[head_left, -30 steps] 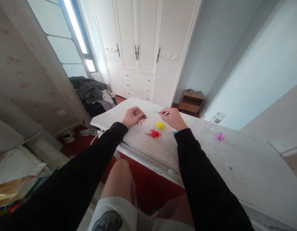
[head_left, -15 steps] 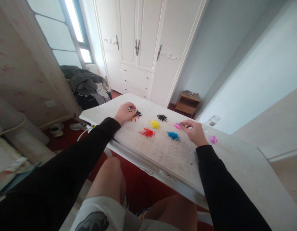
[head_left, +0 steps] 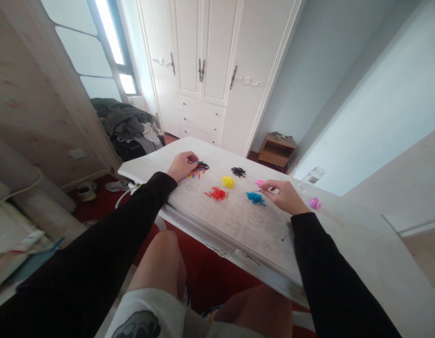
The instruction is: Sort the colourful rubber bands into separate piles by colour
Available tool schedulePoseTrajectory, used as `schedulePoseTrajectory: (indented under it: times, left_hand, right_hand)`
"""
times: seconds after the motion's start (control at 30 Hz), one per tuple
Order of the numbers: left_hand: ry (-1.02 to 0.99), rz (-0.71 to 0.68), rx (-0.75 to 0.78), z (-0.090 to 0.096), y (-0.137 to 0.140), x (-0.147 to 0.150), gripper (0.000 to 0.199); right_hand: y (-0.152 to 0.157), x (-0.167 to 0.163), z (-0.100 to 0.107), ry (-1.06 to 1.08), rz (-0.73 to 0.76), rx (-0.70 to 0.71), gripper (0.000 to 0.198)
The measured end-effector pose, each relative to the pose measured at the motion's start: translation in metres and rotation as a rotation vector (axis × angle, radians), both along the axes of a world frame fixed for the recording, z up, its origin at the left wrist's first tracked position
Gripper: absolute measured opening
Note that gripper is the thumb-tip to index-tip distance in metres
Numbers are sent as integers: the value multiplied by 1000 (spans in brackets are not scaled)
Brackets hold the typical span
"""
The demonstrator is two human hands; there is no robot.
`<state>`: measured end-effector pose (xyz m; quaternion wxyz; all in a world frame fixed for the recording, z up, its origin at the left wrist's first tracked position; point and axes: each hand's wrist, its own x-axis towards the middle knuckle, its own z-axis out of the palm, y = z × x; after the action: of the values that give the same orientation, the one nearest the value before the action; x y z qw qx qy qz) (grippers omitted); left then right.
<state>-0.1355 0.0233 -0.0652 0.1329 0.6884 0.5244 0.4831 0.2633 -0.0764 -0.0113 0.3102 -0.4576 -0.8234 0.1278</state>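
Note:
At the table's far left, my left hand has its fingers curled together on a mixed pile of small coloured strips. What its fingertips grip is hidden. My right hand is pinched closed beside the blue pile, just in front of the pink pile; anything between those fingertips is too small to make out. Between the hands lie a black pile, a yellow pile and a red pile, each of similar small strips.
The piles rest on a white table. Right of my right hand are a clear container and a pink-purple object. A white cable hangs at the left edge. Behind stand a white wardrobe and a small wooden cabinet.
My right hand has moved from the pink pile toward me, to the edge of the blue pile; a blue strip showed at its fingertips before. The left hand stays at the mixed pile.

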Motion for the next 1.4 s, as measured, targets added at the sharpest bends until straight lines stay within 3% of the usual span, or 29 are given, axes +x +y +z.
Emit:
schedulePoseTrajectory:
  times: [0.4, 0.77, 1.17, 1.4]
  left_hand:
    - [-131, 30, -15, 8, -9, 6, 12]
    - [96, 2, -54, 11, -15, 6, 13]
    - [-34, -11, 88, 11, -15, 6, 12]
    - [-131, -75, 59, 8, -13, 8, 14]
  right_hand:
    - [1, 0, -5, -59, -3, 18, 17]
    - [5, -6, -13, 9, -40, 70, 21]
    - [6, -5, -14, 10, -50, 50, 20]
    - [7, -5, -14, 0, -43, 40, 19]
